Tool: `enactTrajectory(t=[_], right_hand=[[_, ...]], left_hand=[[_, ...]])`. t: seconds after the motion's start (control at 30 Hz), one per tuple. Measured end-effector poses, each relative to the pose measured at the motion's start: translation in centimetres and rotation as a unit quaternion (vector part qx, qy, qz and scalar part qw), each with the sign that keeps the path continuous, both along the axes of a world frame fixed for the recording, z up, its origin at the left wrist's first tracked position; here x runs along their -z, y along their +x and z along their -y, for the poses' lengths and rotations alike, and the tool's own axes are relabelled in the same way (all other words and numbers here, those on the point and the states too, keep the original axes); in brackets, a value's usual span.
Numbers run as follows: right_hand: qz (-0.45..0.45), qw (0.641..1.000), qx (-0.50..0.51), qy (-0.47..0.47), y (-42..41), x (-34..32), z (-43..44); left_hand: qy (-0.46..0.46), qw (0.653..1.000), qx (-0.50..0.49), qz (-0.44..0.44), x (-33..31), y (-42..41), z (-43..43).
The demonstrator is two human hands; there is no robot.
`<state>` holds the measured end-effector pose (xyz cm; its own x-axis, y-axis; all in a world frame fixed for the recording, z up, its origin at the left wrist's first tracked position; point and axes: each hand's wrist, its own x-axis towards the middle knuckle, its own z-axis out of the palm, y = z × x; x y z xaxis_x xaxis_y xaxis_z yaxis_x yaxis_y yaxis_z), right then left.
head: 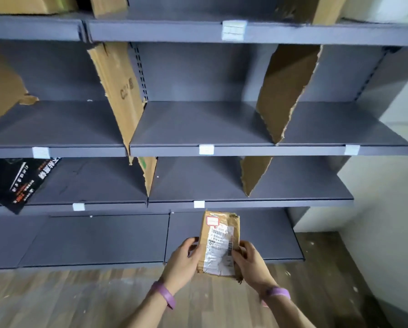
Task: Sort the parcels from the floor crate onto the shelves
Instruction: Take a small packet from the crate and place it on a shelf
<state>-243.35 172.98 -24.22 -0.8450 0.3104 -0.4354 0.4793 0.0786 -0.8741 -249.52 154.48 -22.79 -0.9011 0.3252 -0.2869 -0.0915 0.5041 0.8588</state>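
Observation:
A small brown cardboard parcel (218,245) with a white shipping label and a red-edged sticker is held upright in front of the lowest shelf (233,233). My left hand (182,263) grips its left edge and my right hand (249,263) grips its right edge. Both wrists wear purple bands. The grey metal shelving unit (205,150) fills the view, with white tags on the shelf lips. The floor crate is out of sight.
Torn cardboard dividers (120,91) (283,91) split the shelves into bays. A black printed bag (16,183) lies on the left of the third shelf. Boxes sit on the top shelf (28,3). Wooden floor (80,299) lies below, a white wall (392,185) on the right.

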Motion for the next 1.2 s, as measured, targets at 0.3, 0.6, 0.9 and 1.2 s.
enactTrajectory(t=[0.3,0.6,0.9,1.2], right_hand=[[-0.001,0.998,0.060,-0.023,4.5,-0.2,-8.0],[0.046,0.967,0.248,0.033,11.8,1.0,-13.7],[0.058,0.897,0.438,0.018,21.4,1.4,-15.4],[0.060,0.820,0.569,0.020,30.0,2.4,-17.2]], left_hand=[[-0.015,0.998,0.054,0.020,-0.3,2.4,-9.3],[-0.046,0.967,0.244,0.059,2.5,3.1,-18.8],[-0.053,0.889,0.449,0.065,4.3,8.6,-28.0],[-0.029,0.818,0.570,0.076,2.6,16.5,-35.5]])
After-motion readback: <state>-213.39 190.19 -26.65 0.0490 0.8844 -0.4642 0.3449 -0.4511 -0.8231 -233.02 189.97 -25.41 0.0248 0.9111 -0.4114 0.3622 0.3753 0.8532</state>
